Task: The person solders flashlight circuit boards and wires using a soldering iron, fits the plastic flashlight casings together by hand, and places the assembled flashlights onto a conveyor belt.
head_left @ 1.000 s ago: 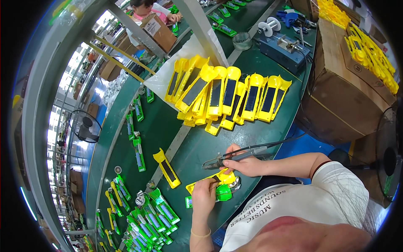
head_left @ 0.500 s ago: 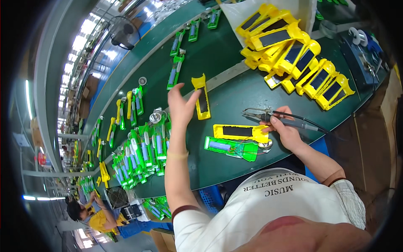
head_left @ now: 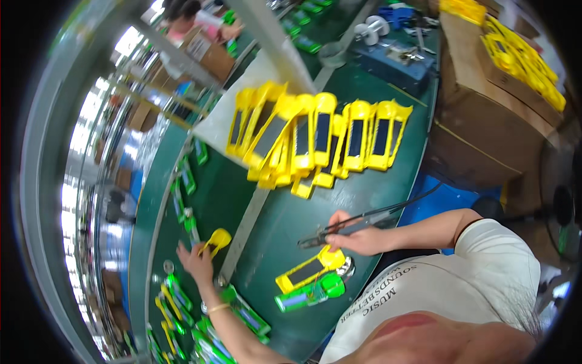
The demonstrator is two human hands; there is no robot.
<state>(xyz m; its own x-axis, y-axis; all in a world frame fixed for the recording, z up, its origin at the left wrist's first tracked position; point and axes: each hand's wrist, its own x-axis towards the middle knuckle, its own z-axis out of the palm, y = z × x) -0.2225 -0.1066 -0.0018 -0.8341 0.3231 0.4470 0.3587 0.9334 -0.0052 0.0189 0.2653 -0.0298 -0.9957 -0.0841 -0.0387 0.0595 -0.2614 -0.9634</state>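
On the left, my left hand [head_left: 197, 265] grips a yellow plastic casing [head_left: 219, 239], tilted and partly hidden by the fingers, beside a row of green parts on the far strip of the bench. My right hand [head_left: 362, 240] holds a soldering iron [head_left: 351, 229] with a black cord, together with a dark plier-like tool [head_left: 311, 241]. Just below those fingers lies another yellow casing [head_left: 305, 272] with a dark panel, its rounded end close to my fingertips. Alongside it rests a green casing [head_left: 310, 294] with a blue cylindrical cell and a round silvery part at its end.
A heap of yellow casings [head_left: 321, 130] covers the far middle of the green bench. Behind it stand a blue box-shaped unit [head_left: 397, 65] and a wire spool [head_left: 371, 30]. Green casings [head_left: 209, 343] crowd the lower left. Cardboard boxes [head_left: 479, 130] flank the right. Another person [head_left: 191, 21] works far off.
The view has swung to the right. My left hand has taken hold of the single yellow casing and carried it left over the far strip. My right hand keeps its tools near the front pair.
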